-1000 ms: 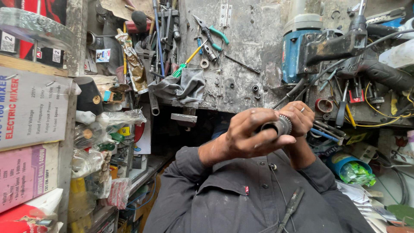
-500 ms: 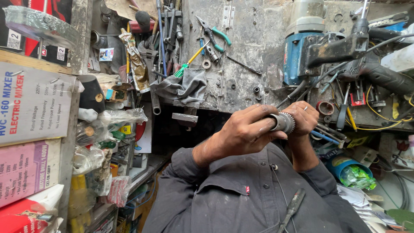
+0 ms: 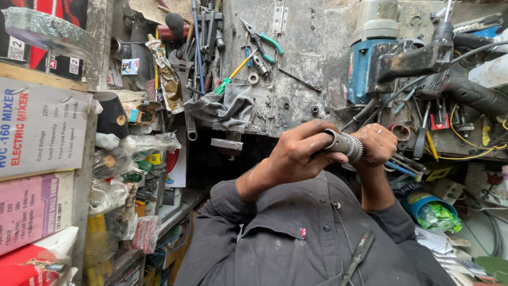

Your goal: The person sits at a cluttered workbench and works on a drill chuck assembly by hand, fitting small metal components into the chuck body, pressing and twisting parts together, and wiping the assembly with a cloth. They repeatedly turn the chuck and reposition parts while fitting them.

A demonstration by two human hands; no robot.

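Clutter fills my view, and the biggest thing in it is the grimy grey counter (image 3: 312, 63), which runs across from twelve to three o'clock with tools strewn over it. At one to two o'clock a blue power tool (image 3: 370, 63) rests on it, with a black metal piece lying across its front. At nine o'clock cardboard boxes (image 3: 39, 159) are stacked on shelves, one white above one pink, and clear plastic bags (image 3: 127, 159) hang just beside them. A grey rag (image 3: 225, 108) drapes over the counter edge at eleven o'clock, next to green-handled pliers (image 3: 262, 39). The grey shirt (image 3: 286, 238) takes up six o'clock, and a black-handled screwdriver (image 3: 360, 254) lies against it toward five o'clock.

At the centre I see both hands raised together. The left hand (image 3: 299, 153) wraps its fingers (image 3: 312, 135) around a small grey metal cylinder (image 3: 343, 144), holding its smooth end firmly. The right hand (image 3: 378, 145) sits at three o'clock of that part, its fingers closed on the ribbed, toothed end. The cylinder lies roughly level between the two hands, held clear of the counter and above the shirt collar. At four o'clock a blue round tub (image 3: 423, 204) holds green packets.
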